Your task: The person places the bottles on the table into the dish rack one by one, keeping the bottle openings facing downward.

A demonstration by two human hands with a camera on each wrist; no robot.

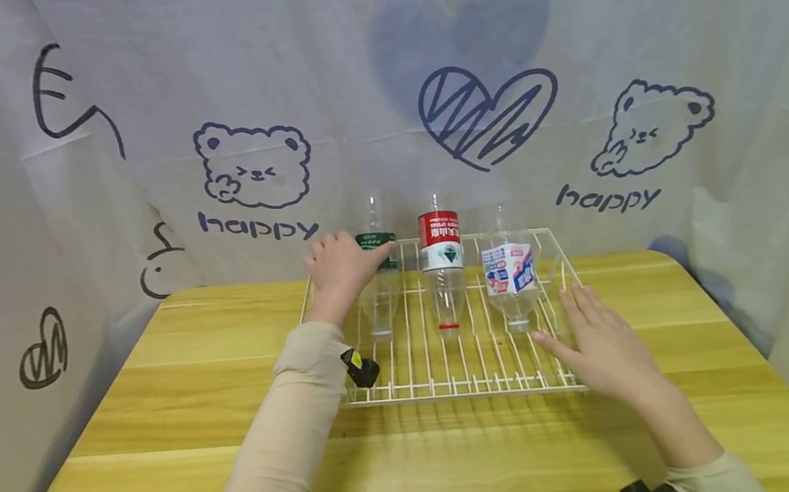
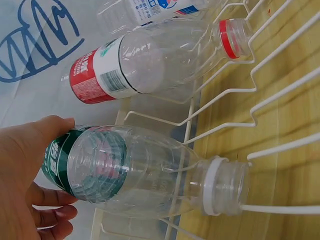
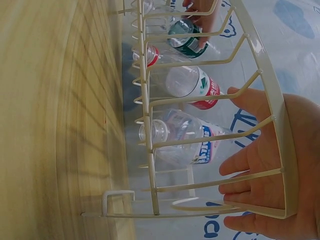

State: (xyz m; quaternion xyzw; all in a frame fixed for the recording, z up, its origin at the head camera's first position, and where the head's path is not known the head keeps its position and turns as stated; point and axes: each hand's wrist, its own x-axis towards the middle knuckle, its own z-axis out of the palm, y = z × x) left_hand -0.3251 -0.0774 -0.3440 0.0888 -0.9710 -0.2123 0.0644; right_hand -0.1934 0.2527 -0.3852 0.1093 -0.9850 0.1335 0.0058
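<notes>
My left hand point(image 1: 339, 270) grips a clear plastic bottle point(image 2: 155, 167) with a green label, thumb on one side and fingers curled on the other. The bottle leans in a white wire dish rack point(image 1: 461, 395), its open neck toward me. Beside it lean a bottle with a red-and-white label point(image 1: 441, 241) and a bottle with a white-and-blue label point(image 1: 509, 268), necks also pointing down toward me. At the rack's right front corner is my right hand point(image 1: 609, 346), fingers extended. In the right wrist view, its palm point(image 3: 267, 162) lies behind the rack's wires; contact is unclear.
The rack stands on a wooden table point(image 1: 471, 470) near its back edge. Behind hangs a pale curtain point(image 1: 338, 60) with bear and heart drawings, close to the bottles' bases. More curtain hangs on both sides.
</notes>
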